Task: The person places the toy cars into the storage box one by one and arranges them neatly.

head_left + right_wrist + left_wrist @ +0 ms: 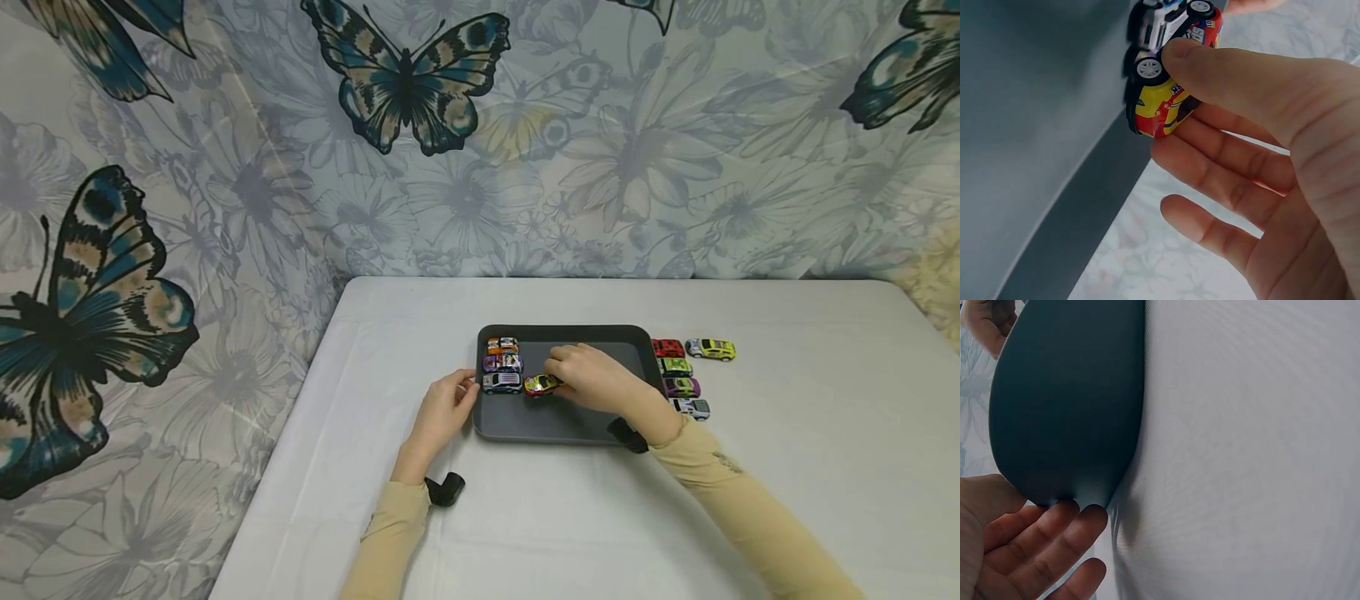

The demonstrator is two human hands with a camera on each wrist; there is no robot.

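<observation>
In the head view my right hand is over the dark grey tray, pinching a yellow and red toy car between thumb and fingers. The right wrist view shows the same toy car under the thumb, its white wheels facing the camera. Three more toy cars stand in a column at the tray's left side: an orange and white one, a purple one and a silver one. My left hand touches the tray's left edge with its fingertips, fingers loosely bent.
Right of the tray, on the white table, stand a red car, a green car, a purple car, a white car and a yellow car. A butterfly-patterned cloth hangs behind.
</observation>
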